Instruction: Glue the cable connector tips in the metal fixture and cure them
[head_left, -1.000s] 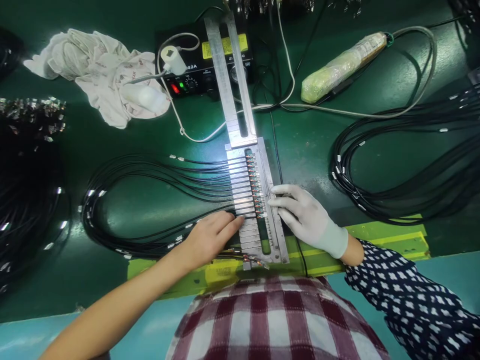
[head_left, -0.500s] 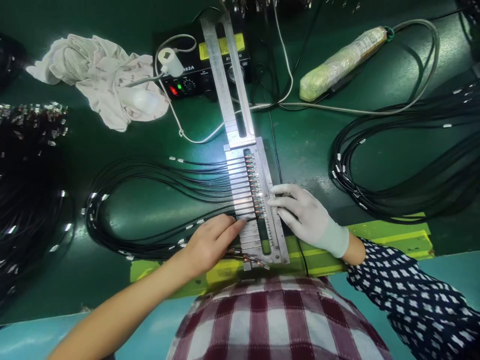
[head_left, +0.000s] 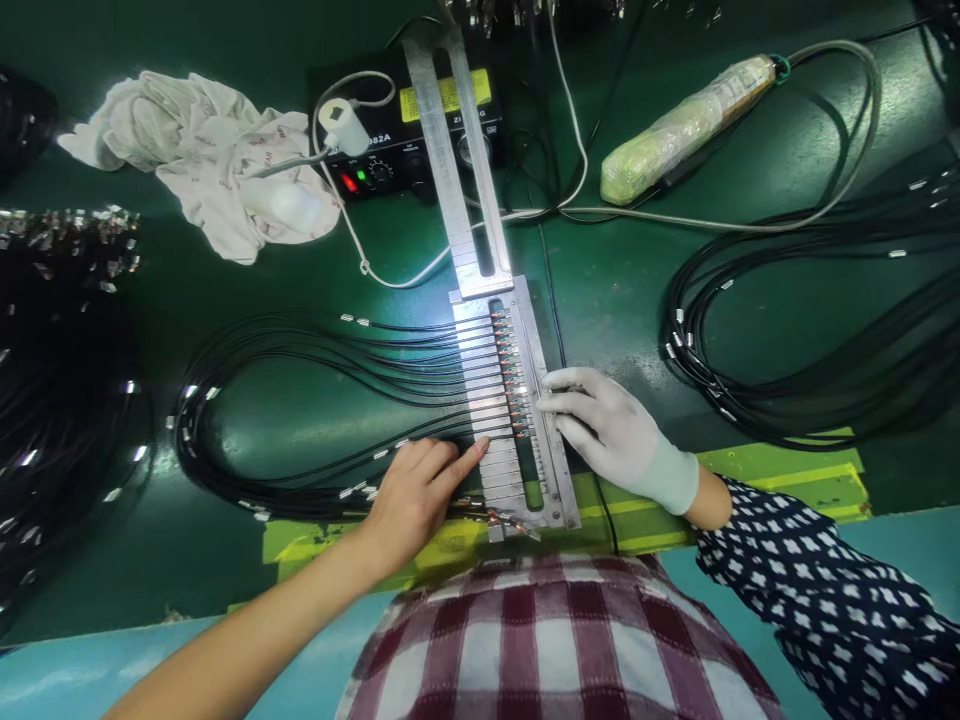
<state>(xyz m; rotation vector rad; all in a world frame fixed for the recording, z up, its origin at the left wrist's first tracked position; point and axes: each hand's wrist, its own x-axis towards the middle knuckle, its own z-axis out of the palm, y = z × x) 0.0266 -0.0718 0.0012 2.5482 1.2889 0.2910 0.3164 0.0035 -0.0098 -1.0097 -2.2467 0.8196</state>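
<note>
A slotted metal jig (head_left: 491, 470) lies in front of me with several black cables (head_left: 420, 388) laid side by side across it. Their stripped, copper-coloured ends (head_left: 510, 365) sit over its long opening. My bare left hand (head_left: 420, 490) is at the jig's left side, index finger stretched onto the jig beside the lowest laid cable, the other fingers loosely bent over the cable bundle. My white-gloved right hand (head_left: 619, 430) rests its spread fingertips on the jig's right rail. More loose cable ends (head_left: 514, 522) lie across the jig's near end.
Behind the jig stands a black control box (head_left: 390, 165) with a slotted metal bar (head_left: 442, 150) leaning over it. Crumpled white cloth (head_left: 217, 160) lies left, a plastic-wrapped handle (head_left: 686, 130) right. Coiled cables (head_left: 690, 350) and a dark cable heap (head_left: 60, 400) flank the work.
My left hand has drawn back slightly, and its index finger is now extended apart from the other fingers. My right hand and the jig stay in nearly the same place.
</note>
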